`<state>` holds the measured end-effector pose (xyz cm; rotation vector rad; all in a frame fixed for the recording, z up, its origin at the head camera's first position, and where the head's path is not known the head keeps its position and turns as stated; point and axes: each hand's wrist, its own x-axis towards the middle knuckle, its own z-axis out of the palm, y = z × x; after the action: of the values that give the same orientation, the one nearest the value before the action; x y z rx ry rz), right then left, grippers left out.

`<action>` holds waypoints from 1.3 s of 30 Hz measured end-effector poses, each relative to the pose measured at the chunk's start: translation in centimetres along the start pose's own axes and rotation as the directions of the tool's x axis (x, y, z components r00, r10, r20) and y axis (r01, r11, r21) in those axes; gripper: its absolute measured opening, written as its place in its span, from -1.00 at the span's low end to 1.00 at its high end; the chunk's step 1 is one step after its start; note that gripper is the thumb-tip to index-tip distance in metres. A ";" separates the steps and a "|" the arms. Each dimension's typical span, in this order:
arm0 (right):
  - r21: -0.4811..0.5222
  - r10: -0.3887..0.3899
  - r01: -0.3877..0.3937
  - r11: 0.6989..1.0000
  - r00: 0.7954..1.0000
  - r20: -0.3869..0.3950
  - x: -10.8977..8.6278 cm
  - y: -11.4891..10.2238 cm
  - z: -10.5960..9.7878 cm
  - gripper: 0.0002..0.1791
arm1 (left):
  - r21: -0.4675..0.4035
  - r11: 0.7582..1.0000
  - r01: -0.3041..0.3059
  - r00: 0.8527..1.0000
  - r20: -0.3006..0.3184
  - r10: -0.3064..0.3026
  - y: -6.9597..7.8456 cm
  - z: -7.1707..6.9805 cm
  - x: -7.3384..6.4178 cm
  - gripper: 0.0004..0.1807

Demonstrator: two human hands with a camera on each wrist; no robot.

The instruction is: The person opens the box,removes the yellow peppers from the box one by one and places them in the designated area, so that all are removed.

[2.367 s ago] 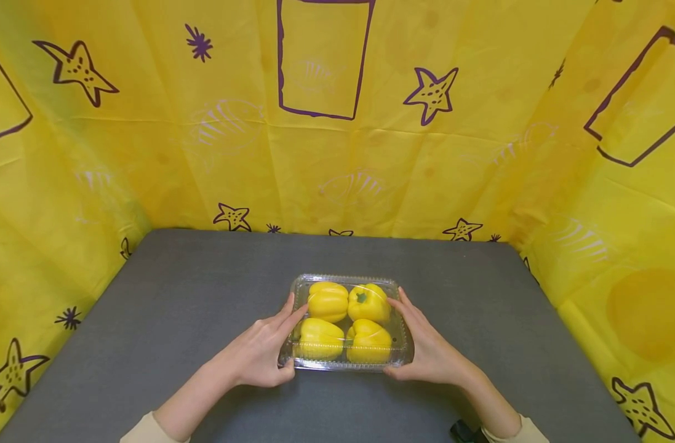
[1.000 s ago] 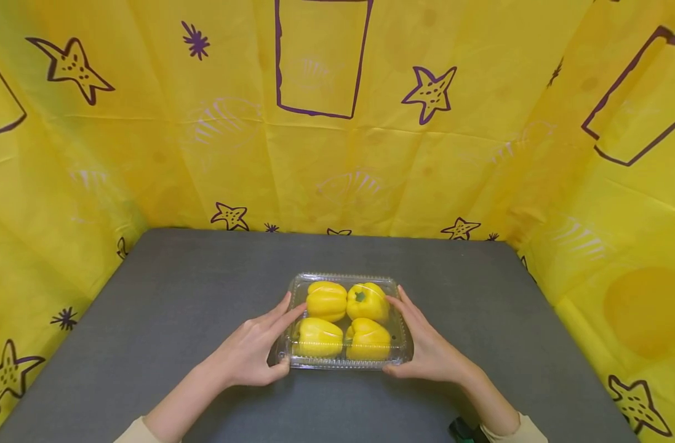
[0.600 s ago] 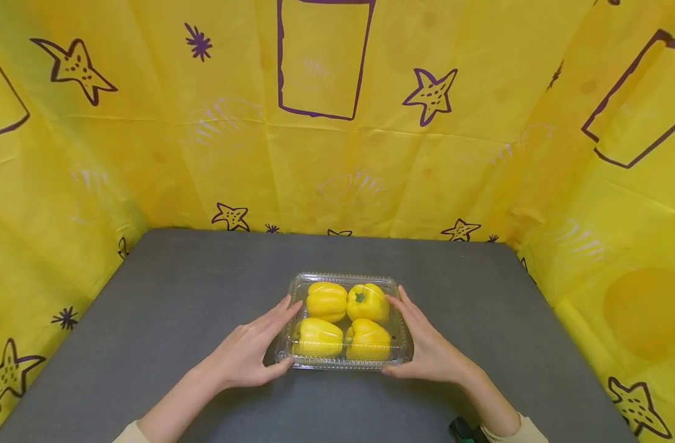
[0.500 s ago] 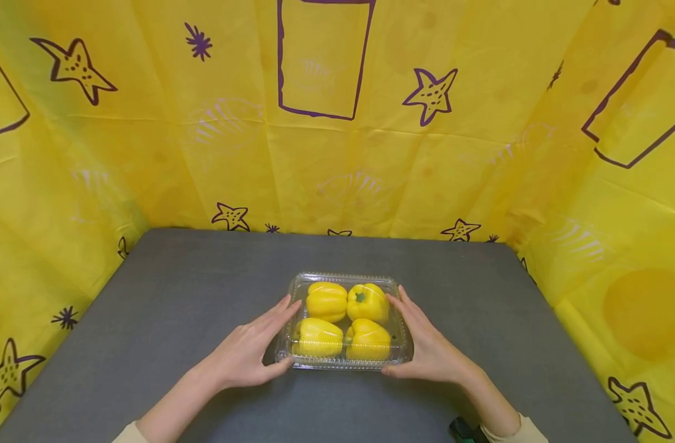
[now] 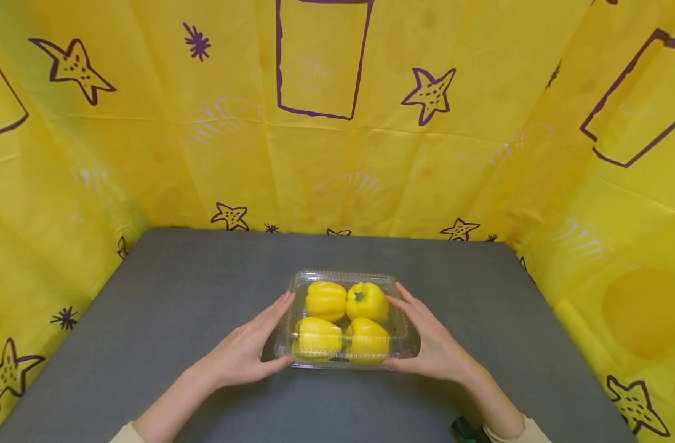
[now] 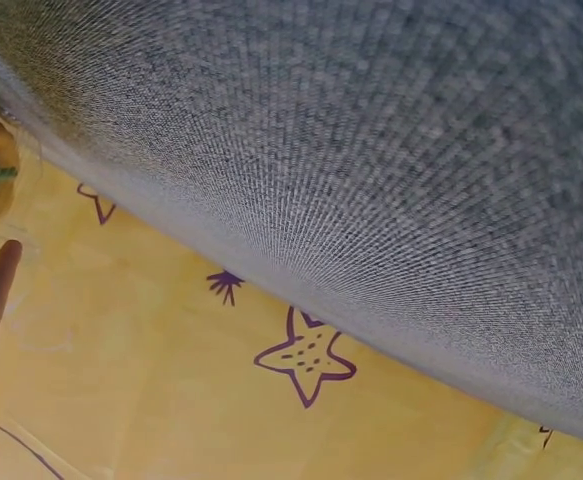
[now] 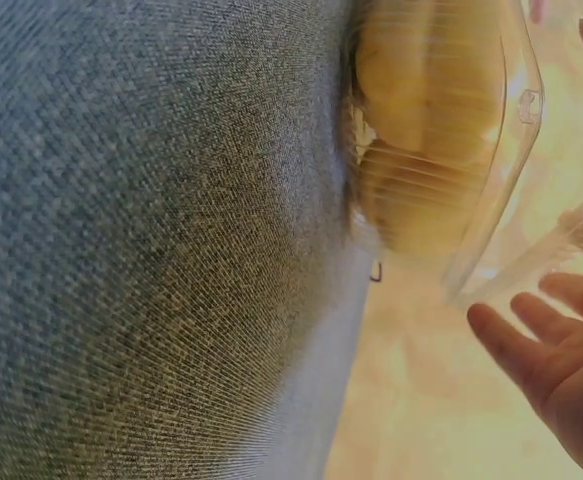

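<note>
A clear plastic clamshell container (image 5: 343,365) with several yellow bell peppers (image 5: 318,335) inside sits on the grey table. Its transparent lid (image 5: 345,277) covers the peppers, and the front lid edge stands a little above the base rim. My left hand (image 5: 243,354) holds the lid's left side, thumb at the front corner, fingers towards the back. On the other side my right hand (image 5: 439,347) grips it likewise. In the right wrist view, the lid edge (image 7: 576,232) is apart from the base, near the fingers. The left wrist view catches only a fingertip (image 6: 6,265).
Grey cloth covers the table (image 5: 204,271). Yellow curtains (image 5: 337,154) printed with stars and fish enclose the back and both sides. A dark object (image 5: 463,429) shows beside the right sleeve at the bottom edge.
The lid's front edge has risen from the base, opening a gap. Both hands shift slightly with it; the left fingers have moved back from the top towards the side. The peppers stay in place.
</note>
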<state>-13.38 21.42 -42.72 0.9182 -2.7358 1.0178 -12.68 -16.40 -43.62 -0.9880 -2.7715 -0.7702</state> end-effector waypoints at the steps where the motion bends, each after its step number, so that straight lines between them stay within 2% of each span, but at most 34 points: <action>1: 0.006 -0.012 0.012 1.000 1.000 -0.009 0.0 0.0 0.0 0.11 | -0.017 1.000 0.011 1.000 0.003 -0.011 0.0 0.0 0.0 0.14; 7: 0.033 -0.053 0.055 0.998 0.997 -0.048 0.3 0.2 -0.3 0.00 | -0.106 0.990 0.092 0.996 0.028 -0.090 0.0 -0.1 -0.1 0.20; 14: 0.123 -0.031 0.038 0.992 0.998 -0.054 0.9 0.2 -1.0 -0.11 | -0.177 0.964 0.196 0.979 0.082 -0.184 -0.1 -0.1 -0.3 0.27; 19: 0.178 -0.012 0.026 0.984 0.997 -0.077 1.6 0.4 -1.6 -0.16 | -0.219 0.944 0.247 0.967 0.120 -0.225 -0.4 0.0 -0.2 0.31; 23: 0.211 -0.021 0.046 0.976 0.993 -0.119 2.4 0.7 -2.0 -0.23 | -0.231 0.944 0.236 0.969 0.130 -0.210 -0.6 -0.1 0.0 0.27; 28: 0.273 -0.001 0.049 0.961 0.985 -0.172 3.4 0.9 -2.2 -0.33 | -0.236 0.952 0.196 0.975 0.152 -0.163 -0.9 -0.3 0.0 0.16; 36: 0.377 0.089 -0.006 0.926 0.975 -0.202 5.0 -0.3 -3.3 -0.52 | -0.279 0.947 0.157 0.975 0.198 -0.104 -1.3 -0.1 0.3 0.12; 39: 0.435 0.138 -0.028 0.900 0.965 -0.222 5.7 1.2 -2.8 -0.55 | -0.277 0.946 0.166 0.971 0.214 -0.108 -1.3 -0.2 0.4 0.11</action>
<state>-19.05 21.00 -39.68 0.6584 -2.4006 1.6742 -13.80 -17.11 -43.84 -0.9692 -2.9808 -1.1961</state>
